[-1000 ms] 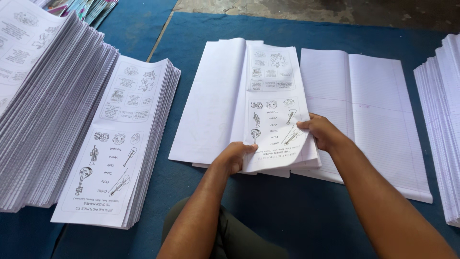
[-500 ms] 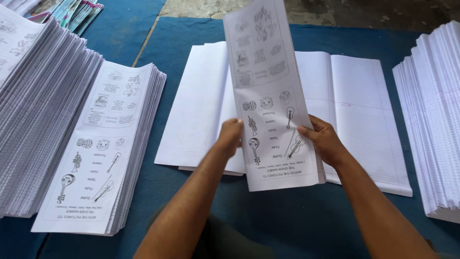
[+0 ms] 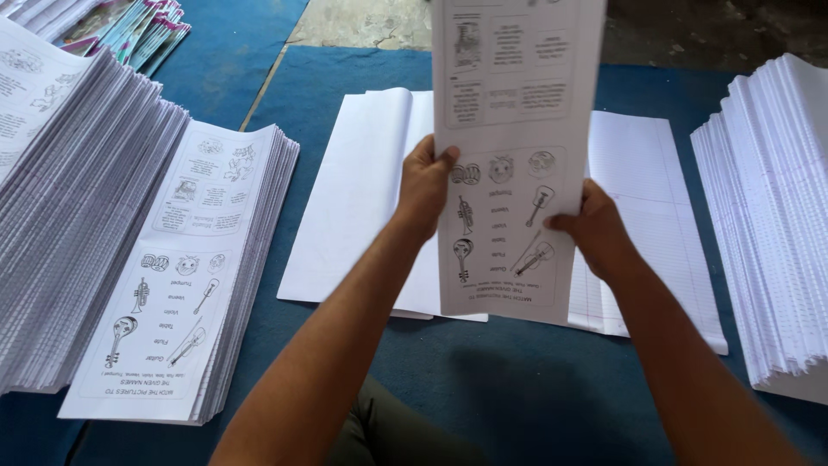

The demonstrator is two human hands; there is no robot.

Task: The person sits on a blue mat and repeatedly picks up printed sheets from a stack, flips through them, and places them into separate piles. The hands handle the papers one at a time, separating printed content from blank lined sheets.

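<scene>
Blue mat floor (image 3: 483, 388). Left hand (image 3: 424, 185) and right hand (image 3: 595, 229) grasp tall white printed worksheet (image 3: 509, 155) edges; keep grip even, sheet flat.

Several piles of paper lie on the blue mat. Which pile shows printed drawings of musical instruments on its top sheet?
The tall pile of printed worksheets at left centre. The white sheets in the middle look blank or only ruled.

- A blue mat (image 3: 483, 380) is spread over the floor (image 3: 362, 22).
- Printed sheet stacks (image 3: 185, 276), blank folded sheets (image 3: 362, 190) and a white pile (image 3: 776, 216) are laid on it.
</scene>
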